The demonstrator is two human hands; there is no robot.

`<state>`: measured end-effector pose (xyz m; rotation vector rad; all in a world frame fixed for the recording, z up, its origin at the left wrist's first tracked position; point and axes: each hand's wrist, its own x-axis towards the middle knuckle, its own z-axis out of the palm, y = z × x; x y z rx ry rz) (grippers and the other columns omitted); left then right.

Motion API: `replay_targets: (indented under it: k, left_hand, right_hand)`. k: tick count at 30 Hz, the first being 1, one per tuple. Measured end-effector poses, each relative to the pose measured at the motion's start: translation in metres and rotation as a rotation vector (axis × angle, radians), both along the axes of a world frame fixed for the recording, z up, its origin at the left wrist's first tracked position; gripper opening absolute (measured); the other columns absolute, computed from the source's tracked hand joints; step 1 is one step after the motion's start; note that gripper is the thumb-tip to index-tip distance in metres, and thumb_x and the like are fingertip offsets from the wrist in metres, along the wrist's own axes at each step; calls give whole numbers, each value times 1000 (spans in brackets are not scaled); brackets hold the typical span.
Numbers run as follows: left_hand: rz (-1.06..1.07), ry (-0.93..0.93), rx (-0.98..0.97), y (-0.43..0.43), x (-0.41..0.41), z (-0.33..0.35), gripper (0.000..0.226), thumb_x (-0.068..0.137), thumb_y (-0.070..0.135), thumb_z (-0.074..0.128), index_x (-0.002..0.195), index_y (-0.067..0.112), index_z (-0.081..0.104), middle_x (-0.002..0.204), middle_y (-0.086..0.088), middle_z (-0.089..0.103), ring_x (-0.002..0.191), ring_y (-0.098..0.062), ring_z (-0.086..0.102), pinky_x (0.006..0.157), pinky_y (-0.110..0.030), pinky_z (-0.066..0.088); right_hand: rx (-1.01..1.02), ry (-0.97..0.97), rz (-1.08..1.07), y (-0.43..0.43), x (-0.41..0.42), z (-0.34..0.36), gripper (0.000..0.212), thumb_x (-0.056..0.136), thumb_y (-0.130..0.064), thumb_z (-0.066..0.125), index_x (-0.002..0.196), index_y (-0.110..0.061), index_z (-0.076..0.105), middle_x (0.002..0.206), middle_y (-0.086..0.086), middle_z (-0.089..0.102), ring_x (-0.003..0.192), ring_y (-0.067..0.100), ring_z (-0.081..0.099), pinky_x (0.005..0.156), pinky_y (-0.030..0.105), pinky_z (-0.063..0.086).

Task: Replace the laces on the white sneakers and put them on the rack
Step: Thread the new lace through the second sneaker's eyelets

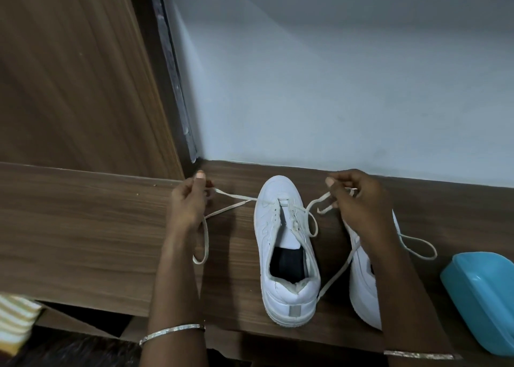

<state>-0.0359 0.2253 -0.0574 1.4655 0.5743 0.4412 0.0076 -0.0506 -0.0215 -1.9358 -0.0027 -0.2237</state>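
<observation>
Your left hand (189, 202) and right hand (358, 202) each bury a stretch of lace (236, 204). Your right forearm covers most of the second sneaker (361, 288) by the shelf's (83, 227) front edge. The blue container (481, 297) is cut off at the right.

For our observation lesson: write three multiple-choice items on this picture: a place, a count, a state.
1. The blue container lies where, relative to the sneakers? A. left B. right C. between them
2. White sneakers in view: A. one B. two C. three
3. The lace is: A. in a bow B. coiled up C. pinched by the left hand and right hand
1 B, it is far right; 2 B, one central, a second sneaker behind the right arm; 3 C, each hand pinches a strand.
</observation>
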Motion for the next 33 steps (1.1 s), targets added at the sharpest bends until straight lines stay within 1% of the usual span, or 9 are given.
replay_targets:
  k: [4, 8, 12, 15, 18, 21, 25, 29, 33]
  left_hand:
    - [-46, 32, 419, -3, 0, -8, 23, 94, 41, 65, 82, 22, 73, 83, 3, 74, 84, -16, 70, 78, -34, 53]
    - [-226, -78, 483, -33, 3, 17, 9, 94, 26, 68, 97, 20, 75, 92, 9, 74, 87, -2, 67, 78, -27, 52]
    - [-591, -172, 505, -80, 10, 37, 34, 93, 28, 70, 127, 31, 67, 119, 16, 69, 109, 3, 60, 87, -11, 47]
    - [-637, -244, 588, -105, 14, 37, 29, 95, 21, 68, 123, 24, 70, 111, 14, 74, 105, 9, 62, 80, 2, 37]
    - [-648, -231, 575, -107, 15, 36, 23, 94, 16, 68, 115, 23, 74, 96, 11, 77, 95, 6, 67, 77, -2, 39]
    - [-673, -225, 588, -107, 16, 35, 29, 92, 14, 70, 119, 24, 72, 98, 9, 77, 91, -1, 66, 83, -23, 49]
    - [-687, -251, 438, -118, 12, 44, 22, 87, 0, 69, 104, 14, 72, 84, 17, 73, 75, 3, 60, 76, -21, 49]
    - [-767, -235, 219, -120, 12, 45, 26, 80, 20, 70, 105, 19, 67, 90, -18, 75, 91, -30, 71, 86, -41, 53]
    - [-833, -199, 87, -117, 8, 47, 36, 91, 18, 73, 122, 9, 57, 92, -24, 74, 85, -23, 73, 72, -23, 49]
  right_hand:
    - [113, 69, 88, -5, 1, -1, 30, 91, -4, 68, 110, -27, 71, 101, -3, 74, 88, 22, 74, 86, 39, 61]
    - [278, 73, 186, -9, -4, 13, 38, 88, 8, 69, 120, -13, 67, 105, 8, 73, 87, 24, 76, 72, 22, 60]
    - [359, 69, 304, -5, -12, 25, 37, 88, 5, 71, 121, -12, 66, 100, 12, 74, 84, 25, 77, 68, 25, 60]
    - [324, 62, 342, -3, -14, 24, 35, 88, 0, 74, 119, -15, 67, 95, 13, 76, 86, 28, 76, 65, 23, 56]
    - [330, 84, 346, -8, -16, 25, 32, 89, -4, 73, 119, -14, 66, 94, 14, 77, 89, 32, 76, 68, 24, 56]
    - [383, 97, 378, -13, -18, 28, 28, 91, -6, 70, 119, -10, 66, 98, 7, 79, 86, 18, 76, 67, 19, 54]
    - [609, 108, 362, -9, -20, 30, 25, 91, -1, 68, 116, -3, 67, 99, 12, 78, 86, 18, 75, 74, 25, 58]
    - [776, 109, 289, -5, -19, 27, 26, 88, 0, 68, 115, 0, 66, 100, 18, 76, 88, 26, 71, 74, 25, 59]
    - [846, 101, 228, -3, -21, 26, 23, 89, 2, 67, 112, 0, 66, 96, 16, 75, 81, 24, 74, 69, 27, 60]
